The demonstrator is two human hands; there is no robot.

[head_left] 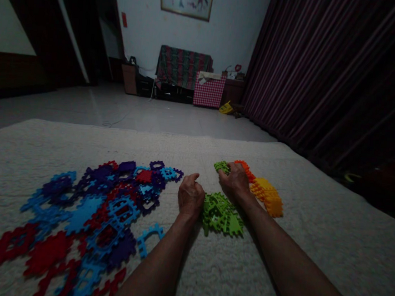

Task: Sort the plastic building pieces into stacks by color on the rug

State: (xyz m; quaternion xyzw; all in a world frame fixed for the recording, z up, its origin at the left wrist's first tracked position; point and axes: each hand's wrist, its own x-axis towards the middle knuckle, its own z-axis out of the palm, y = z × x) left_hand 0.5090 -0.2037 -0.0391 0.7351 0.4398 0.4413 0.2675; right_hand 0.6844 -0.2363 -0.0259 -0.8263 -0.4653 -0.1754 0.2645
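My right hand [235,182] grips a small stack of green toothed building pieces [222,167], fingers curled over its right side. Just nearer to me lies a heap of green pieces [221,213], loosely piled. My left hand [191,195] rests at the left edge of that heap, its index finger and thumb partly extended with a gap between them and no piece visible there. Beyond and beside my right wrist are orange pieces [245,170] and a row of yellow pieces [268,196], partly covered by the hand.
To the left spreads a large mixed pile of red pieces [49,252], blue pieces [85,212] and purple pieces [121,249]. Everything lies on a pale quilted cover [207,285]. Past its far edge are a tiled floor [172,118], a low cabinet [174,93] and a dark curtain [301,83].
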